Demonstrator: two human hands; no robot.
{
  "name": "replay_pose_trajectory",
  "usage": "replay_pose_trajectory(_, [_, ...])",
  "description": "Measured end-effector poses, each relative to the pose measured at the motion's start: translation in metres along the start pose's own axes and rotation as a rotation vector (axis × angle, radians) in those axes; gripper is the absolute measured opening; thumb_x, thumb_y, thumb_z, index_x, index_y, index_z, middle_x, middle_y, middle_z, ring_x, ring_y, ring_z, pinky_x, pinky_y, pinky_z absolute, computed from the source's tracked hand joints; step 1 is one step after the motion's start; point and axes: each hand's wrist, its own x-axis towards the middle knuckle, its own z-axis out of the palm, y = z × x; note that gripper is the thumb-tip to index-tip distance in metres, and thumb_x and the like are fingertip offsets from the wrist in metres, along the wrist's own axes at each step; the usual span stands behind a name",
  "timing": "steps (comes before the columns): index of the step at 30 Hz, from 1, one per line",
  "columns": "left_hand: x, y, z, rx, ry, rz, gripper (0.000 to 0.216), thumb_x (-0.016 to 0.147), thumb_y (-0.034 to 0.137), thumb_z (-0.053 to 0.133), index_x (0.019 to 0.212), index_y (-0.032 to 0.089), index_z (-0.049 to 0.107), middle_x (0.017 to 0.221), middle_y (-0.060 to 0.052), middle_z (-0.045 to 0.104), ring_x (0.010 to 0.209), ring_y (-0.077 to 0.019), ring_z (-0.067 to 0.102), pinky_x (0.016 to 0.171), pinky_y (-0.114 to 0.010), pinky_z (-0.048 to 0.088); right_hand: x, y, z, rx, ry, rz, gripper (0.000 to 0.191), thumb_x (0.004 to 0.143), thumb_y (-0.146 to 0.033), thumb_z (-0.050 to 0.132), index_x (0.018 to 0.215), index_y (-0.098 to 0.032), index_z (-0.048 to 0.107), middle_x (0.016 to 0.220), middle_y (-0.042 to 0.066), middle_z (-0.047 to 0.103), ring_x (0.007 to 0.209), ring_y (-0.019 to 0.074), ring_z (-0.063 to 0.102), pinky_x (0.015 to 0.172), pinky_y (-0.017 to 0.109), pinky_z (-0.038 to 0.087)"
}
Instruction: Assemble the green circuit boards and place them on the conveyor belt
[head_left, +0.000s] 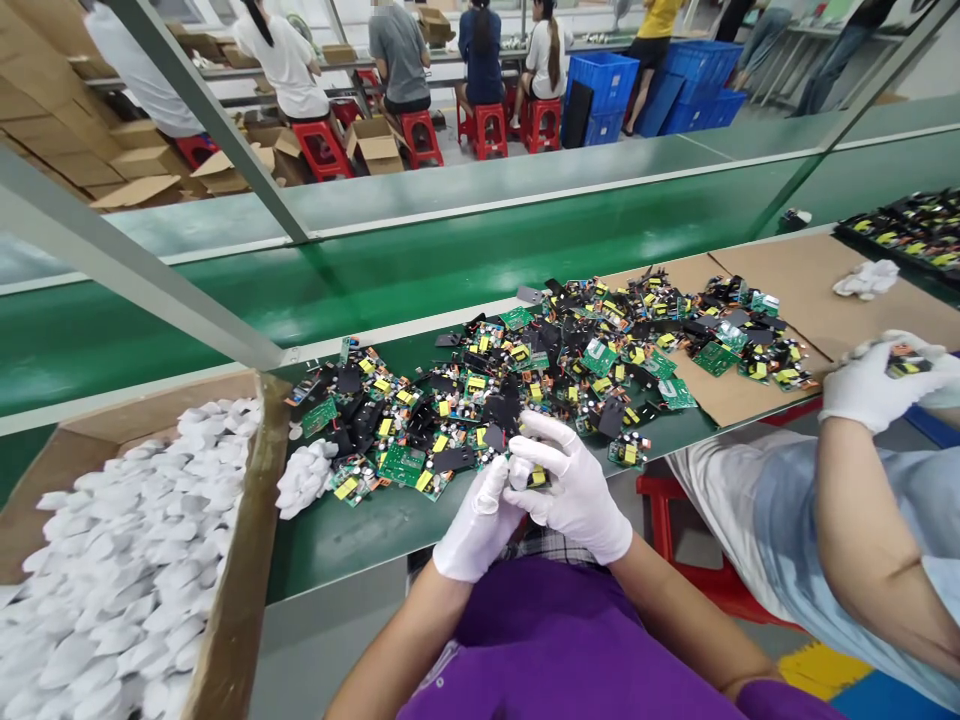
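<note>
Beside a cardboard box [238,570] of white pieces [142,540], both gloved hands [576,490] grasp a circuit board [538,478].

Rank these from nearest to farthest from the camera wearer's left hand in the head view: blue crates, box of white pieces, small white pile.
From the left hand:
1. Small white pile, to its left on the table.
2. Box of white pieces, farther left, just past the pile.
3. Blue crates, far across the room.

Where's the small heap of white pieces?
In the head view, the small heap lies left of centre, between the cardboard box and the circuit boards.
</note>
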Motion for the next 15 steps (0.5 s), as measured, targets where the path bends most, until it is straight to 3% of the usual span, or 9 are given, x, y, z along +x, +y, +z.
replay_pose_trajectory(3, [-0.0002, -0.0028, 0.0005, 0.009, 0.025, 0.006, 0.052, 0.067, 0.059, 0.079, 0.060, 0.017, 0.049, 0.066, 0.004, 0.040, 0.063, -0.0099, 0.038, 0.058, -0.022, 0.040, -0.0018, 0.0009, 0.0020, -0.011, 0.004, 0.001, 0.046, 0.081, -0.038, 0.077, 0.124, -0.030, 0.062, 0.136, 0.011, 0.057, 0.118, 0.0260, 0.064, 0.095, 0.040, 0.057])
replay_pose_trajectory(8, [-0.0014, -0.0023, -0.0007, 0.072, -0.037, 0.009, 0.051, 0.066, 0.056, 0.081, 0.058, 0.017, 0.049, 0.064, 0.004, 0.039, 0.061, -0.0102, 0.035, 0.055, -0.022, 0.038, -0.0008, -0.0015, 0.0002, 0.027, 0.029, -0.021, 0.058, 0.077, -0.037, 0.081, 0.130, -0.031, 0.057, 0.130, 0.010, 0.064, 0.117, 0.0257, 0.065, 0.095, 0.040, 0.057])
replay_pose_trajectory(15, [0.0003, -0.0032, 0.0018, -0.009, 0.107, -0.060, 0.047, 0.078, 0.060, 0.068, 0.059, 0.022, 0.048, 0.066, 0.001, 0.039, 0.065, -0.0145, 0.043, 0.064, -0.027, 0.047, -0.0023, -0.0005, 0.0014, 0.048, 0.055, 0.016, 0.048, 0.078, -0.030, 0.080, 0.122, -0.030, 0.063, 0.126, 0.008, 0.066, 0.115, 0.0248, 0.065, 0.096, 0.040, 0.055])
